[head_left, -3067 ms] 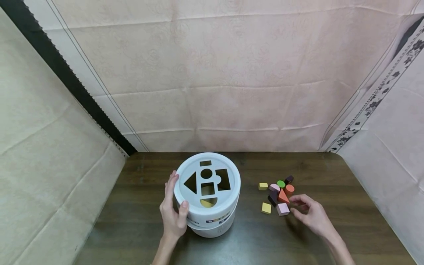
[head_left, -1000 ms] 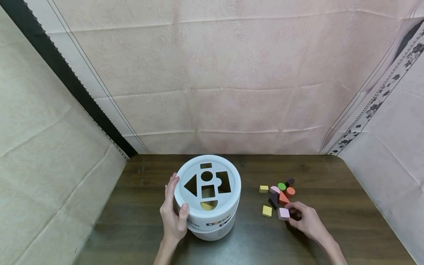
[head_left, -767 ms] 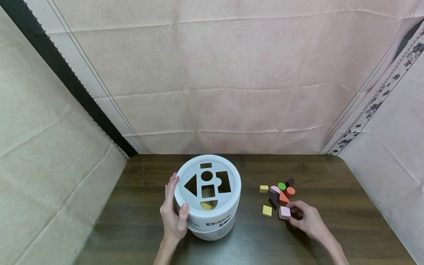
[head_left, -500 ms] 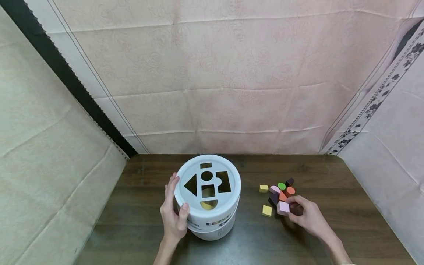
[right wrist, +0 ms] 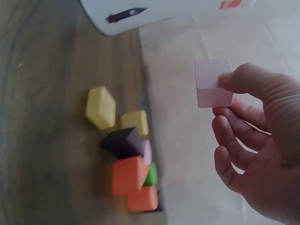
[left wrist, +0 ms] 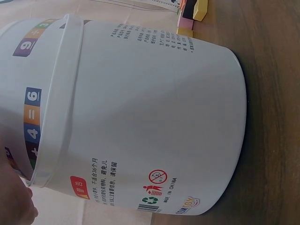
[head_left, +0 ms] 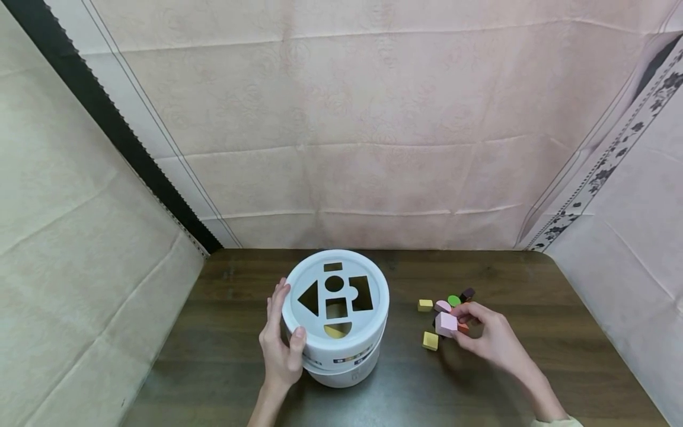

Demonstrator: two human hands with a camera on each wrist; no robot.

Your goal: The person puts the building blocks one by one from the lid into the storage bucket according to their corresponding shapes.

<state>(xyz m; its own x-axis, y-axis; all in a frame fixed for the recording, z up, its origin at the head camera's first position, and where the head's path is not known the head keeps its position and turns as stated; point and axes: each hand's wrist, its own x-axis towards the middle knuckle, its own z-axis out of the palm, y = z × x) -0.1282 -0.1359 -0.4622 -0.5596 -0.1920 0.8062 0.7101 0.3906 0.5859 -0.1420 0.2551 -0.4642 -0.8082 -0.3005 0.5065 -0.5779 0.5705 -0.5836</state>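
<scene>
A white shape-sorter bucket (head_left: pixel 341 378) stands on the table, its lid (head_left: pixel 380 296) cut with a triangle, circle, square and other holes. My left hand (head_left: pixel 283 347) holds the lid's left side, thumb in front and fingers behind. Printed labels show on the bucket's wall (left wrist: pixel 164 108) in the left wrist view. Thumb and fingertips of my right hand (head_left: pixel 493 335) pinch a pale pink block (head_left: pixel 446 325), raised above the other pieces. In the right wrist view the block (right wrist: pixel 211 79) sits between thumb and index finger, with the remaining fingers curled below.
Under and beyond the right hand lie yellow blocks (head_left: pixel 430 341), a green piece (head_left: pixel 453 300), a dark block (right wrist: pixel 124 143), an orange triangular block (right wrist: pixel 129 176) and an orange cylinder (right wrist: pixel 143 199). Pale cloth walls (head_left: pixel 373 148) rise behind the wooden table (head_left: pixel 229 356) and at its sides.
My right hand has reached the pale pink block, pinched it, lifted it from the table and moved it left and away from me, over the other pieces. The left hand stays on the bucket.
</scene>
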